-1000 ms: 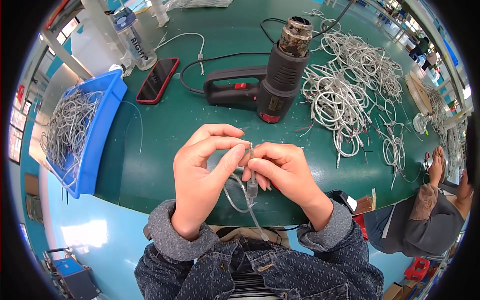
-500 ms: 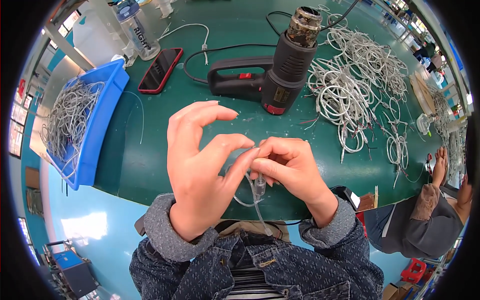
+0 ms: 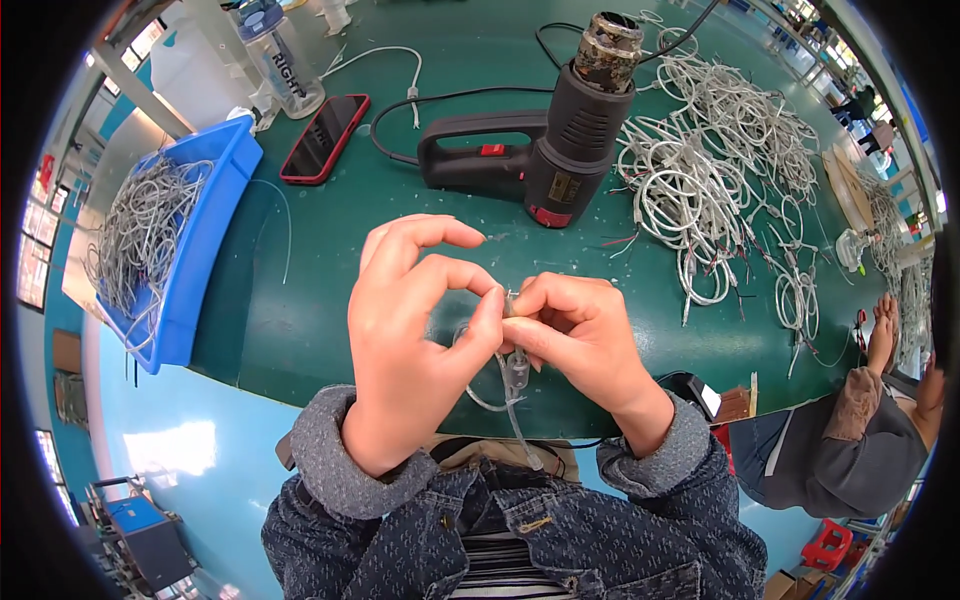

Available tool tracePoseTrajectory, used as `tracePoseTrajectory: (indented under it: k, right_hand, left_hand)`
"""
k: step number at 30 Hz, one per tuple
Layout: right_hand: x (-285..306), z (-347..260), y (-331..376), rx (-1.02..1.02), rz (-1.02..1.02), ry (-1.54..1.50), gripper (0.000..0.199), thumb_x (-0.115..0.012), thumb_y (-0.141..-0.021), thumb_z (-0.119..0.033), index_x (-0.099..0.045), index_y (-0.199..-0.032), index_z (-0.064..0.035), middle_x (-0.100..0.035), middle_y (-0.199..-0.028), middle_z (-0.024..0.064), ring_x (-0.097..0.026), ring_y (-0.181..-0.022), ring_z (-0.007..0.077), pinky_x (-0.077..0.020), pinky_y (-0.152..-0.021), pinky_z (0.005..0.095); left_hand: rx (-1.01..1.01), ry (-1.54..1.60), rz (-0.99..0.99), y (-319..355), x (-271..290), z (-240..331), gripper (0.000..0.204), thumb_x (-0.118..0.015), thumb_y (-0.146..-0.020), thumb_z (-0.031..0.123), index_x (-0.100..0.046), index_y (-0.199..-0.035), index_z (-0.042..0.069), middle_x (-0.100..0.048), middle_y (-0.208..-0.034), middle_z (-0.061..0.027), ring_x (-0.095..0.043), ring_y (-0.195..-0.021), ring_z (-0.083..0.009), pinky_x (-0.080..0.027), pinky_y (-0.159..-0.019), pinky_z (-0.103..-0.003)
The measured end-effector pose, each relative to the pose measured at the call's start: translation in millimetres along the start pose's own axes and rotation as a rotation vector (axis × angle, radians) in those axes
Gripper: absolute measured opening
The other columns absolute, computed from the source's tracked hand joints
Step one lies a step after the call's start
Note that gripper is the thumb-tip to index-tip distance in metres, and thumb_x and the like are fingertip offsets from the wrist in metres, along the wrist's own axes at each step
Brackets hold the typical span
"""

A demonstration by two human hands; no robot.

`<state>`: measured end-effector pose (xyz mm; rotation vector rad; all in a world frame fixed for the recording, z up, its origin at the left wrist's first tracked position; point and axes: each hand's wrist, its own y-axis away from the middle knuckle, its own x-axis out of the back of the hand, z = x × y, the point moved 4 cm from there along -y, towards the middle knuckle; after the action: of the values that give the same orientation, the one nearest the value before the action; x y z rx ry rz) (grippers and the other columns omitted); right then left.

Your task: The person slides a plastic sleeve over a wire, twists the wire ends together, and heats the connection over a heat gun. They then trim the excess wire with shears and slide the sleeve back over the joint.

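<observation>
A thin grey-white cable (image 3: pixel 518 425) with a clear plastic connector (image 3: pixel 517 372) hangs down in front of me. My right hand (image 3: pixel 580 335) pinches it near its top end, thumb against the bent forefinger. Beside that end my left hand (image 3: pixel 405 325) has thumb and forefinger tips pressed together, its other fingers raised and curved. Whatever sits between the left fingertips is too small to make out. Small wire tips (image 3: pixel 511 293) show between the two hands. Another stretch of cable loops behind the left thumb.
A black heat gun (image 3: pixel 560 150) rests on the green table (image 3: pixel 320 320). At left lie a red-cased phone (image 3: pixel 325 140), a bottle (image 3: pixel 282 65) and a blue bin (image 3: pixel 210 255) of cables. Coiled cables (image 3: pixel 700 195) are heaped at right, near another person's hand (image 3: pixel 880 335).
My left hand has moved slightly right and down, and its thumb and forefinger tips have closed together by the cable end. The right hand stays almost in place, holding the cable.
</observation>
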<state>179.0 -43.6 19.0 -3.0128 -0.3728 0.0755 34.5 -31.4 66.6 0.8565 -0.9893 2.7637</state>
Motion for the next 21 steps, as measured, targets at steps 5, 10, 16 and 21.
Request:
tracePoseTrajectory:
  k: [5, 10, 16, 21]
  right_hand:
    - [-0.5, 0.6, 0.3, -0.014, -0.013, -0.035, 0.006, -0.063, -0.082, -0.001, -0.059, -0.078, 0.0027, -0.061, -0.072, 0.0062, -0.053, -0.055, 0.0054, -0.0401, -0.046, 0.0178]
    - [0.5, 0.8, 0.3, -0.063, 0.000, -0.032, 0.012, -0.066, -0.082, -0.008, -0.060, -0.077, 0.0021, -0.063, -0.068, 0.0041, -0.055, -0.060, 0.0040, -0.0426, -0.052, 0.0192]
    - [-0.7, 2.2, -0.3, -0.042, -0.002, 0.001, 0.011, -0.065, -0.082, -0.006, -0.060, -0.077, 0.0021, -0.063, -0.069, 0.0048, -0.055, -0.058, 0.0043, -0.0418, -0.050, 0.0187]
    - [-0.8, 1.6, 0.6, -0.057, -0.003, -0.022, 0.011, -0.065, -0.082, -0.006, -0.059, -0.076, 0.0017, -0.062, -0.068, 0.0040, -0.054, -0.058, 0.0036, -0.0407, -0.049, 0.0186]
  left_hand:
    - [0.124, 0.168, -0.014, 4.7, -2.3, -8.2, 0.011, -0.066, -0.069, -0.002, -0.062, -0.079, 0.002, -0.058, -0.101, -0.0122, -0.055, -0.099, -0.0243, -0.044, -0.084, -0.036]
    - [0.046, 0.110, 0.035, 2.5, 0.3, -3.3, 0.013, -0.067, -0.067, -0.003, -0.063, -0.078, 0.002, -0.059, -0.099, -0.0111, -0.056, -0.098, -0.0260, -0.044, -0.083, -0.036]
    - [-0.128, -0.120, 0.072, -0.5, 2.3, 6.5, 0.014, -0.069, -0.063, -0.003, -0.063, -0.074, 0.003, -0.060, -0.095, -0.0088, -0.055, -0.099, -0.0290, -0.044, -0.082, -0.038]
    - [-0.144, -0.196, 0.095, -0.3, 2.3, 11.9, 0.015, -0.071, -0.062, -0.001, -0.062, -0.072, 0.004, -0.060, -0.093, -0.0081, -0.056, -0.095, -0.0300, -0.045, -0.079, -0.039]
